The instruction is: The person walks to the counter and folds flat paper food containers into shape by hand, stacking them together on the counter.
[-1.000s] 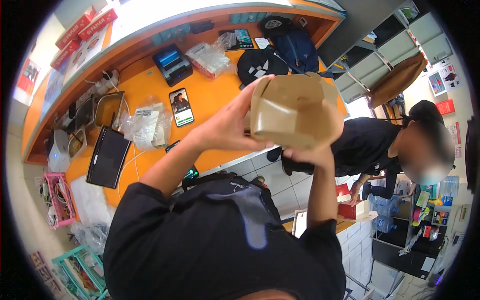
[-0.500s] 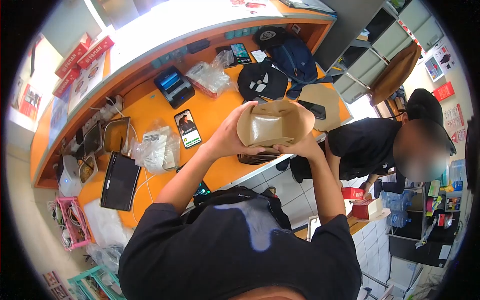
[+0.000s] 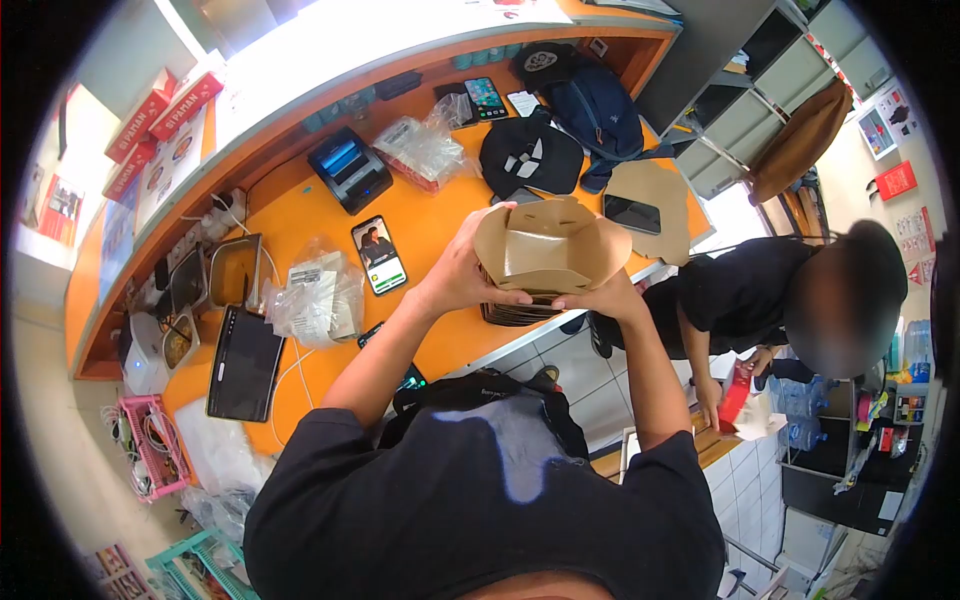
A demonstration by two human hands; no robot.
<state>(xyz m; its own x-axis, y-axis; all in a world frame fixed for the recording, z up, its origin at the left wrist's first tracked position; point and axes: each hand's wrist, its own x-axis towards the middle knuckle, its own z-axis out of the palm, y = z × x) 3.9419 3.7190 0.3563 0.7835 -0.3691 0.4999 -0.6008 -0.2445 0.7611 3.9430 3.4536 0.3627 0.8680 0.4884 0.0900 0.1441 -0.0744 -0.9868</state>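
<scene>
A brown kraft paper food box (image 3: 548, 250), its flaps spread apart at the top and its lining shiny, is held between both my hands. My left hand (image 3: 466, 268) grips its left side, thumb along the near edge. On the opposite side my right hand (image 3: 606, 296) closes on the box with its thumb at the near corner. Just under it, at the counter's edge, a stack of brown cartons (image 3: 520, 314) shows in part; whether the held box touches the stack I cannot tell.
Around the orange counter (image 3: 440, 345) lie a lit phone (image 3: 379, 255), a card printer-like device (image 3: 349, 170), plastic-wrapped packs (image 3: 318, 298), a black cap (image 3: 530, 158) and a tablet (image 3: 245, 362). At right, a co-worker in black (image 3: 750, 290) handles a red box (image 3: 736, 397).
The box stays in both my hands, with its near flap tilted slightly and the stack beneath showing more. The co-worker has shifted and now tips up a red box.
</scene>
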